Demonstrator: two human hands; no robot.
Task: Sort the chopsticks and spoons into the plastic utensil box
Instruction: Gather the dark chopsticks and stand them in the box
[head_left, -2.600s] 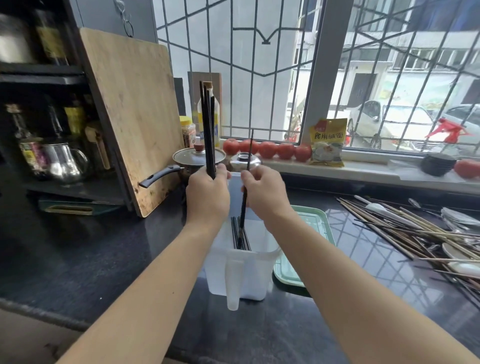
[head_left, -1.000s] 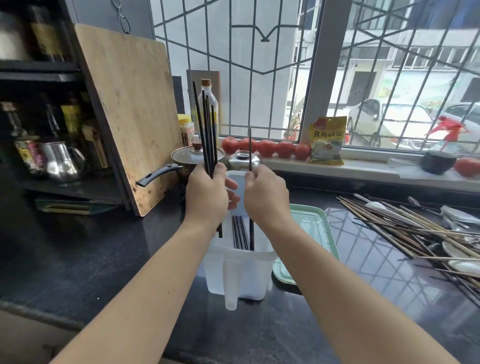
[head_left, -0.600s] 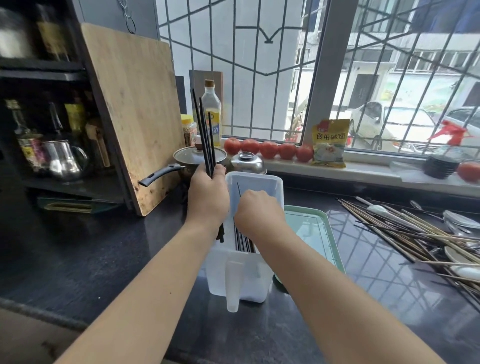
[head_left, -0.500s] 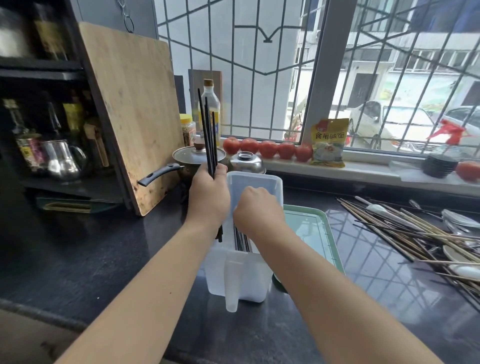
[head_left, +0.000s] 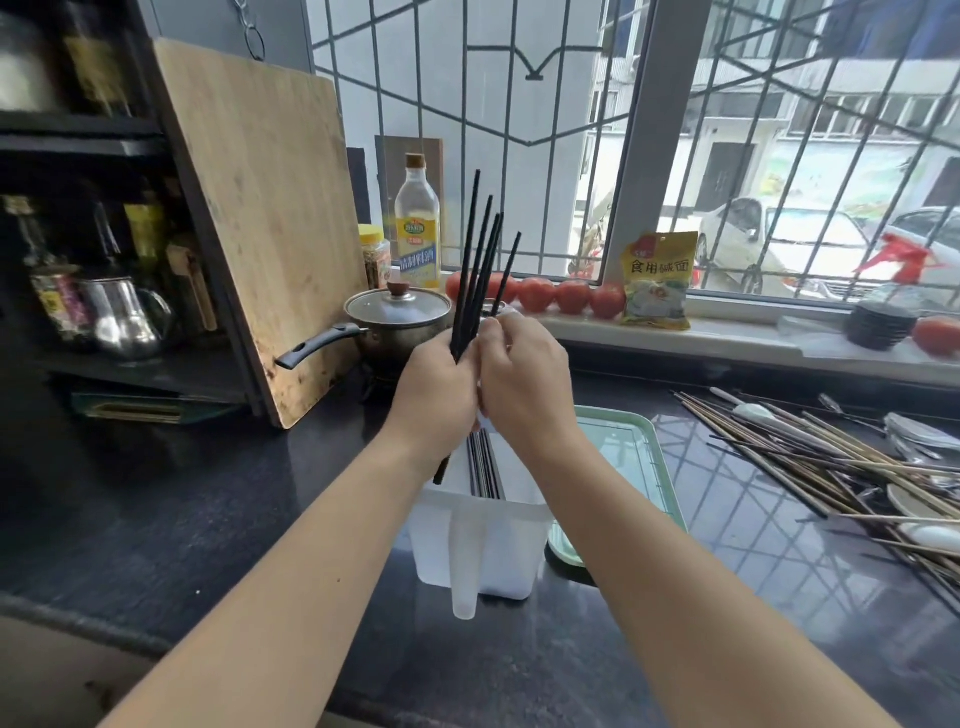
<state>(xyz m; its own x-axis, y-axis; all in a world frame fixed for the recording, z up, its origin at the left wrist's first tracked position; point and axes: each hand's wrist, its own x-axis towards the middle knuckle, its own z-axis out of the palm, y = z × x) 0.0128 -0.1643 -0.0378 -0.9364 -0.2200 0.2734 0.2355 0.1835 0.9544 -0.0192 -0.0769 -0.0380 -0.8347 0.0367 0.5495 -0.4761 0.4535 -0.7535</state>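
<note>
A translucent white plastic utensil box (head_left: 483, 545) stands on the dark counter, with several black chopsticks (head_left: 484, 467) upright inside it. My left hand (head_left: 434, 395) grips a fanned bundle of black chopsticks (head_left: 478, 270) above the box. My right hand (head_left: 524, 379) is beside the left hand and pinches the rightmost chopstick (head_left: 506, 278) of the bundle. A heap of wooden and dark chopsticks (head_left: 810, 457) mixed with white and metal spoons (head_left: 930, 535) lies on the counter at the right.
A green tray (head_left: 654, 467) lies right of the box. A lidded pot (head_left: 397, 322) with a black handle, a leaning wooden cutting board (head_left: 260, 218), a bottle (head_left: 418, 228) and a row of tomatoes (head_left: 571, 296) stand behind. A dark shelf (head_left: 78, 234) with a kettle is at left.
My right hand has risen out of the box, leaving a chopstick there, and now pinches one from the bundle in my left hand. The bundle tilts more to the right.
</note>
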